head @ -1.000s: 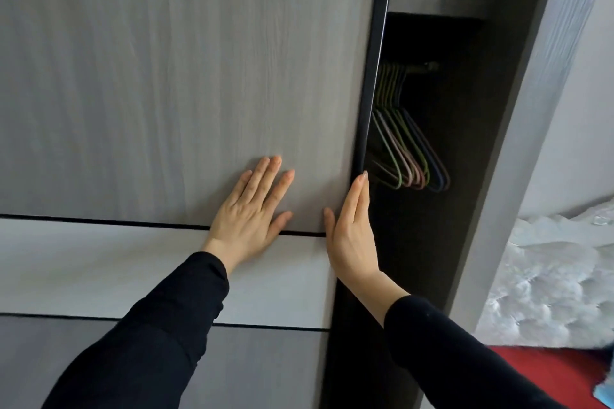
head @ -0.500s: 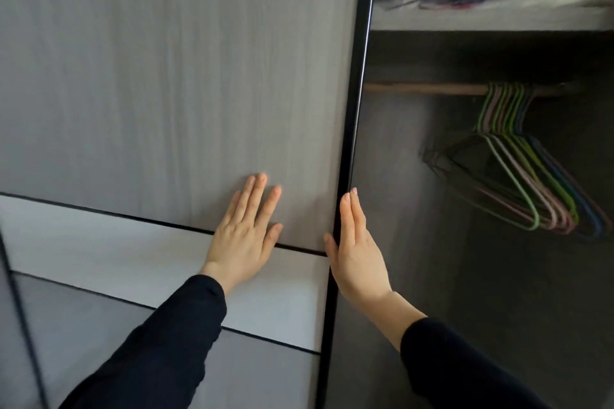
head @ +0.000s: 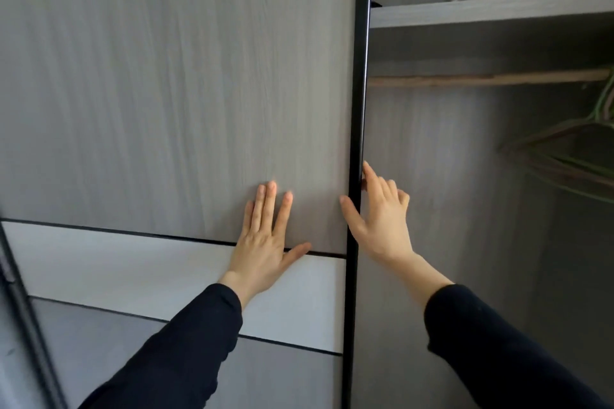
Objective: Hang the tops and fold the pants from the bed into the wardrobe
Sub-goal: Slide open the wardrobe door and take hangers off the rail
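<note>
Pressing sliding door [head: 166, 93], hangers [head: 564, 169] on rod [head: 481, 79]

"What's the person got on?"

"A dark top, near black, long in the arm. The left sleeve [head: 172, 352] and right sleeve [head: 491, 342] are the same plain, matte cloth, with soft creases along them."

"How do the sleeves end?"

"Plain edges, fairly close round the arm. The left ends at the wrist, the right a little further up the forearm."

"And below that?"

"The left hand [head: 265, 242] and right hand [head: 382, 222] are bare. The fingers [head: 283, 213] are slender, with short, pale nails."
</note>
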`<action>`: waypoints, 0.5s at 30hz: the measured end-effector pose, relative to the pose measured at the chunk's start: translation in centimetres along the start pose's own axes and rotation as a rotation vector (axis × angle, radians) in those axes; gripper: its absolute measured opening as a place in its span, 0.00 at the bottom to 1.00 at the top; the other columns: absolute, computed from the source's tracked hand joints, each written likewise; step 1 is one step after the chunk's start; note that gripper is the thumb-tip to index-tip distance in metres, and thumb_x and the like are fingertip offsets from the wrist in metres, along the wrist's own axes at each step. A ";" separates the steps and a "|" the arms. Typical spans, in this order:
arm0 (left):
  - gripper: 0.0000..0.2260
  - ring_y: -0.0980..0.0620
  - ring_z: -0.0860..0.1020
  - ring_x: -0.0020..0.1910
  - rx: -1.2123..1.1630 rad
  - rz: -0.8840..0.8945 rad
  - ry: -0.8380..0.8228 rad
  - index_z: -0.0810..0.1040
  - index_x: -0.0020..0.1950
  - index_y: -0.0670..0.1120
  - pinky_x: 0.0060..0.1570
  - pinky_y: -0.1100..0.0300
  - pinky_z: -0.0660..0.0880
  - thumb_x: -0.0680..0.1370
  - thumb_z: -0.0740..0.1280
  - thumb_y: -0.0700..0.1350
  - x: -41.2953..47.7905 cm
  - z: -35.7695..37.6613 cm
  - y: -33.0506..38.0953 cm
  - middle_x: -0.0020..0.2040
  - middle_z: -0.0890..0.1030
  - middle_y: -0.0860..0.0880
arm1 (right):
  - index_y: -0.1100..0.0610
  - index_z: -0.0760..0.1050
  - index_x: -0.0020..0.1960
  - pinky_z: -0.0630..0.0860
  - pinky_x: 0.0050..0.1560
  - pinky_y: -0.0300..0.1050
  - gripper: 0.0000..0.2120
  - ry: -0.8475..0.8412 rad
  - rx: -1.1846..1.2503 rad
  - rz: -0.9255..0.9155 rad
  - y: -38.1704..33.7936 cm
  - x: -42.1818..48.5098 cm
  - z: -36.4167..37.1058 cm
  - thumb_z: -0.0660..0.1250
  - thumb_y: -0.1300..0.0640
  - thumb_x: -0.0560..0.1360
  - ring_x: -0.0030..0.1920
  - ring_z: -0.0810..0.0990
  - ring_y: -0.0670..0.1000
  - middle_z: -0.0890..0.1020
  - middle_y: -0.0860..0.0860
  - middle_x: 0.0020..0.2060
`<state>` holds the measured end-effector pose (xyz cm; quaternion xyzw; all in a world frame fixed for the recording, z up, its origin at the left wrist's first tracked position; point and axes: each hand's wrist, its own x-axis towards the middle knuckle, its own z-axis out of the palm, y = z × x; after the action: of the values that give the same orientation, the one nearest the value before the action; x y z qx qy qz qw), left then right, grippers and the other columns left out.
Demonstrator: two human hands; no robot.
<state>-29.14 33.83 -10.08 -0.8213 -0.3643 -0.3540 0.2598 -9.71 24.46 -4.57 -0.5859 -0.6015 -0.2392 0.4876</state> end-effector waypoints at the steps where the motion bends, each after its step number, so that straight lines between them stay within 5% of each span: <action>1: 0.41 0.40 0.39 0.77 0.003 0.002 -0.014 0.37 0.78 0.43 0.74 0.46 0.41 0.78 0.48 0.68 -0.3 -0.1 -1.2 0.77 0.37 0.38 | 0.61 0.71 0.66 0.56 0.58 0.43 0.28 0.007 0.006 0.021 -0.9 0.5 0.8 0.58 0.42 0.75 0.52 0.70 0.51 0.75 0.48 0.47; 5: 0.42 0.40 0.36 0.76 0.010 -0.029 -0.067 0.33 0.77 0.44 0.74 0.42 0.45 0.76 0.47 0.70 -1.4 -0.6 -5.4 0.77 0.34 0.39 | 0.58 0.74 0.44 0.57 0.52 0.47 0.20 0.065 -0.115 -0.040 -3.7 1.4 3.7 0.59 0.40 0.74 0.43 0.71 0.53 0.73 0.48 0.38; 10: 0.42 0.38 0.41 0.77 0.069 -0.050 -0.097 0.38 0.78 0.42 0.74 0.43 0.51 0.77 0.45 0.70 -2.4 -1.0 -9.2 0.77 0.39 0.36 | 0.57 0.65 0.33 0.58 0.45 0.50 0.20 0.005 -0.333 -0.177 -6.9 2.6 5.6 0.62 0.42 0.74 0.33 0.71 0.55 0.72 0.50 0.28; 15: 0.43 0.38 0.44 0.77 0.089 -0.073 -0.114 0.40 0.78 0.41 0.73 0.42 0.56 0.76 0.45 0.70 -3.0 -1.2 -12.2 0.78 0.43 0.35 | 0.55 0.58 0.29 0.60 0.41 0.49 0.26 -0.265 -0.563 -0.255 -10.4 3.7 6.1 0.58 0.42 0.79 0.28 0.71 0.55 0.66 0.49 0.23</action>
<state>-40.61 39.05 -9.55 -0.8138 -0.4237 -0.2994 0.2620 -20.76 29.37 -0.88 -0.6434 -0.6386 -0.3768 0.1904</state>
